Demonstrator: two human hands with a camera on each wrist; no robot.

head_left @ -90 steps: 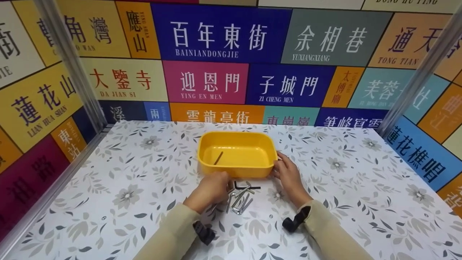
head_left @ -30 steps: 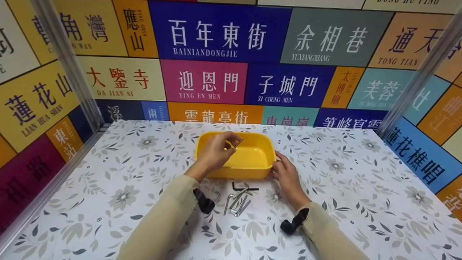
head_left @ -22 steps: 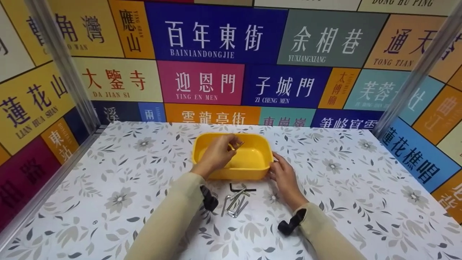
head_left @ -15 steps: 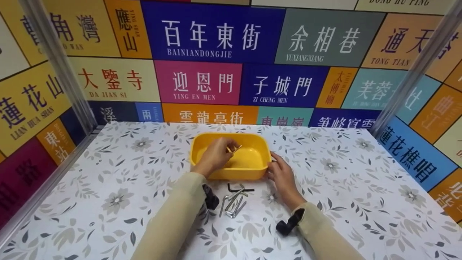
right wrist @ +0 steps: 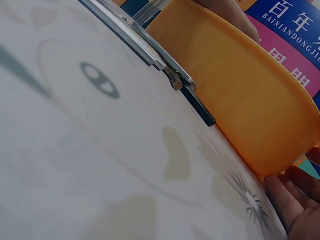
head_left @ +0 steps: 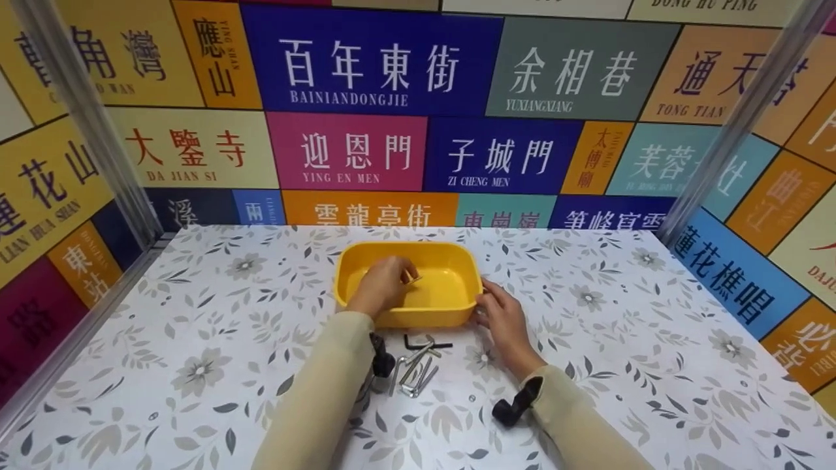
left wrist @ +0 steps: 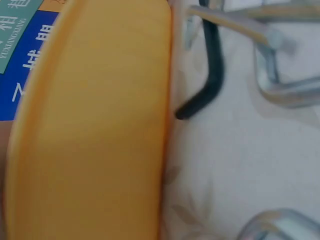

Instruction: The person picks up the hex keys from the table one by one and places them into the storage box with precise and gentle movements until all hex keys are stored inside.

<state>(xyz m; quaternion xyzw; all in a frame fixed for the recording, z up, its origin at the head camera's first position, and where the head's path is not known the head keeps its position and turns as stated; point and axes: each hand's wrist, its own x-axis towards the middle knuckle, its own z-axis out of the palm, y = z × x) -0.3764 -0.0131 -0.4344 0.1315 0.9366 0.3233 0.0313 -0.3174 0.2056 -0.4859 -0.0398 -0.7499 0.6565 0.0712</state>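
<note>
With our left hand (head_left: 382, 284) we pinch a thin metallic rod (head_left: 414, 280) inside the rounded yellow plastic tub (head_left: 444, 318); our right hand (head_left: 504, 321) — fingers relaxed — touches its right end outside. Bent silver hex keys (head_left: 417, 365) lie near it on the flower-patterned white bench (head_left: 130, 365).

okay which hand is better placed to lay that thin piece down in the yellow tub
Probably the left hand: it's inside the yellow tub, pinching the thin piece. The right hand is outside, touching the tub's right end.
</note>
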